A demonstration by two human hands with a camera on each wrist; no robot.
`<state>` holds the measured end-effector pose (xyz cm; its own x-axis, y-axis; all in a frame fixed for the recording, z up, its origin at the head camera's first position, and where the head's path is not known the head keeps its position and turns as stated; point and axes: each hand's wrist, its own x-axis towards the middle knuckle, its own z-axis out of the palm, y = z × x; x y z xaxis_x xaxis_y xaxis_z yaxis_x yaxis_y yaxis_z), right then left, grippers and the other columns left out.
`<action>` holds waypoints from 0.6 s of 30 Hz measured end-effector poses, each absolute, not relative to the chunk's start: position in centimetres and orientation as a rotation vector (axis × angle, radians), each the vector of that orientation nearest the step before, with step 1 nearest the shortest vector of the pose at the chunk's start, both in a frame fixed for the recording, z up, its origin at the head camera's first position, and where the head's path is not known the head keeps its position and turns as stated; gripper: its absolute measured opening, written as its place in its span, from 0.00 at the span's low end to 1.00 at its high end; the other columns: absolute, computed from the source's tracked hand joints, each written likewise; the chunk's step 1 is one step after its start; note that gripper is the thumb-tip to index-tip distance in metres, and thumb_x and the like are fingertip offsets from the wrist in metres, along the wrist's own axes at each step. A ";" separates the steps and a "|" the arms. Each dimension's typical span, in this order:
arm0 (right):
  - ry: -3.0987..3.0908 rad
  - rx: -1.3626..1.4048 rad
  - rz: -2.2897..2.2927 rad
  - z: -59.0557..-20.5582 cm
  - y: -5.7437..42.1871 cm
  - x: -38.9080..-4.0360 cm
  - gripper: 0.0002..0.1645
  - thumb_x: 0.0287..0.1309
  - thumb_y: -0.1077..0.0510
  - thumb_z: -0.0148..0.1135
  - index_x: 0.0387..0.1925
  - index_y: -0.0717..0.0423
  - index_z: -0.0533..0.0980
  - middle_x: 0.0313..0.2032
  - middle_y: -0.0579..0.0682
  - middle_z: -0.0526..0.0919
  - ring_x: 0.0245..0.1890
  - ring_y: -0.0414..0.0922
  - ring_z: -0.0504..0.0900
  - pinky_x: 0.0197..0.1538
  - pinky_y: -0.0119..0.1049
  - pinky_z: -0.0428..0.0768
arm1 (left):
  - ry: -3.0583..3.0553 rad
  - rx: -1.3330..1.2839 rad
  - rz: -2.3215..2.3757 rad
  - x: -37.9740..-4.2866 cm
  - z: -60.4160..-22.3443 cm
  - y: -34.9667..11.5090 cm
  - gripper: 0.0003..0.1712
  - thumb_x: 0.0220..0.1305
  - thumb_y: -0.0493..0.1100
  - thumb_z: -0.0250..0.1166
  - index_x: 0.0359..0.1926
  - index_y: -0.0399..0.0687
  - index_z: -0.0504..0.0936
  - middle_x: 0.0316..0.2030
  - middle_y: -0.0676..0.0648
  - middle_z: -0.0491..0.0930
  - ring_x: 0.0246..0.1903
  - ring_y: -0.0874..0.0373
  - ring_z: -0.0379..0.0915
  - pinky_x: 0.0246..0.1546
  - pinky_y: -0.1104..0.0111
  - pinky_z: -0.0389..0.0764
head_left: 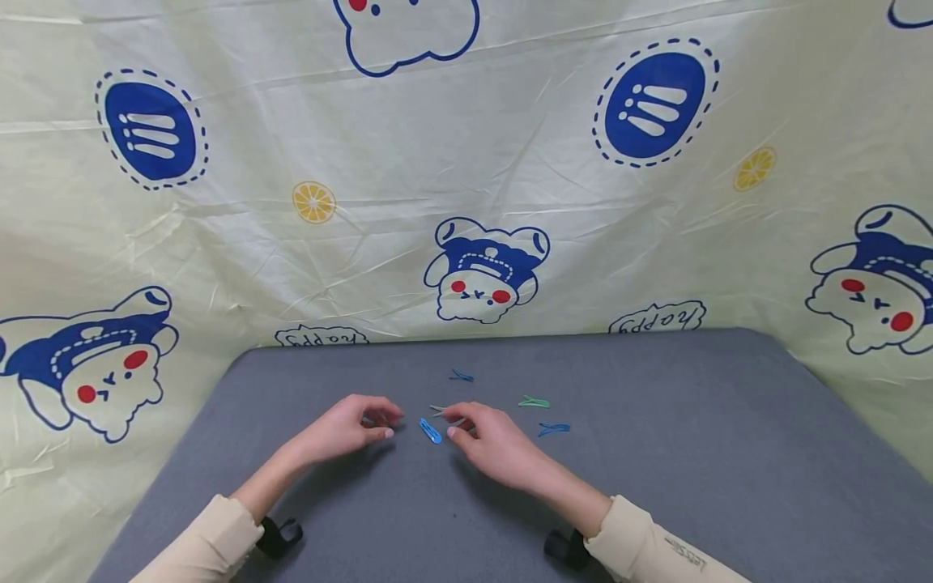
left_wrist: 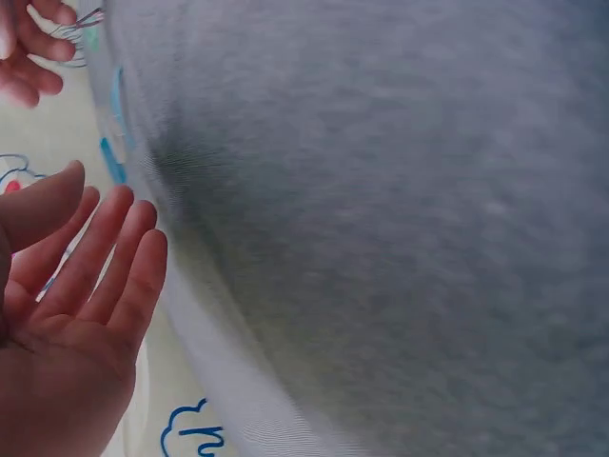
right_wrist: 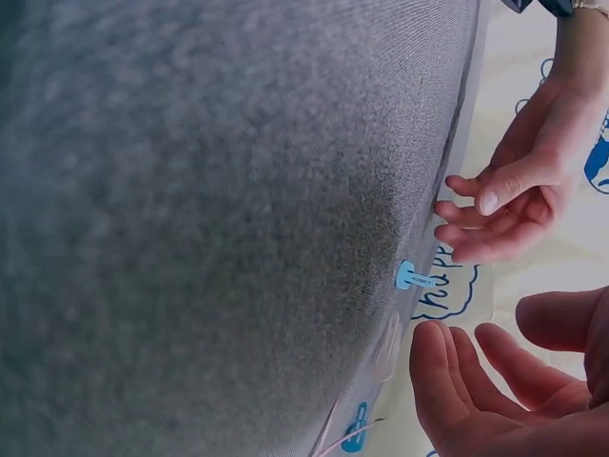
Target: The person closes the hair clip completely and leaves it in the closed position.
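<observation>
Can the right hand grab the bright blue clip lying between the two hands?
Probably yes. The right hand looks empty and is close beside the bright blue clip, and nothing seems to lie between them. The left hand is on the clip's other side.

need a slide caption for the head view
Left hand and right hand flank a bright-blue clip on a grey table, a green clip farther back.

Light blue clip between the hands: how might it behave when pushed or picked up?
The light blue clip looks tiny beside the right hand, so it is probably light. Lying on the table, long and narrow, it would likely slide or pivot rather than roll. Its straight outline suggests it is fairly stiff.
</observation>
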<state>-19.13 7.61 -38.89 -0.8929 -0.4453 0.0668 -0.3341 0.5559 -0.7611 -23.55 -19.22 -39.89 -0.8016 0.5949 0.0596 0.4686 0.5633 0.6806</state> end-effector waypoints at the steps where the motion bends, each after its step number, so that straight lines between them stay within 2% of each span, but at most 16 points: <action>1: 2.646 -0.667 -1.258 -38.9 7.6 -19.2 0.19 0.71 0.59 0.56 0.59 0.60 0.75 0.53 0.54 0.79 0.49 0.48 0.79 0.47 0.45 0.79 | 2.611 0.899 1.071 -23.6 -40.0 -19.3 0.14 0.64 0.35 0.65 0.51 0.38 0.82 0.43 0.46 0.84 0.42 0.55 0.78 0.46 0.59 0.78; 7: 2.612 -0.661 -1.265 -39.3 7.3 -19.6 0.20 0.69 0.59 0.58 0.59 0.60 0.75 0.53 0.54 0.79 0.51 0.48 0.79 0.49 0.47 0.78 | 2.557 0.869 1.156 -23.8 -40.5 -19.3 0.14 0.62 0.34 0.67 0.49 0.36 0.82 0.40 0.45 0.84 0.41 0.56 0.78 0.40 0.66 0.77; 10: 2.617 -0.651 -1.238 -39.5 6.9 -19.8 0.20 0.68 0.58 0.59 0.58 0.59 0.76 0.53 0.52 0.80 0.50 0.47 0.80 0.54 0.55 0.73 | 2.525 0.857 1.187 -24.1 -40.7 -19.1 0.13 0.61 0.33 0.67 0.48 0.35 0.83 0.39 0.44 0.84 0.39 0.57 0.78 0.36 0.68 0.77; 13: 2.630 -0.644 -1.209 -39.6 6.5 -20.0 0.20 0.68 0.57 0.59 0.58 0.58 0.76 0.53 0.51 0.81 0.51 0.46 0.80 0.55 0.59 0.70 | 2.476 0.849 1.216 -24.5 -40.8 -19.0 0.13 0.61 0.33 0.67 0.47 0.34 0.83 0.38 0.43 0.83 0.36 0.58 0.76 0.33 0.69 0.76; 18: 2.625 -0.694 -1.203 -39.8 6.1 -20.8 0.18 0.67 0.60 0.57 0.56 0.61 0.77 0.53 0.53 0.81 0.50 0.47 0.81 0.51 0.48 0.77 | 2.432 0.808 1.234 -25.1 -40.8 -18.8 0.13 0.62 0.32 0.66 0.48 0.33 0.82 0.36 0.44 0.82 0.33 0.57 0.73 0.30 0.70 0.74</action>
<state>-20.84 6.06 -39.85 -0.8768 -0.4795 0.0361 -0.3404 0.5660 -0.7508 -25.11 -18.82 -40.84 -0.7985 0.6020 -0.0094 0.3480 0.4741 0.8088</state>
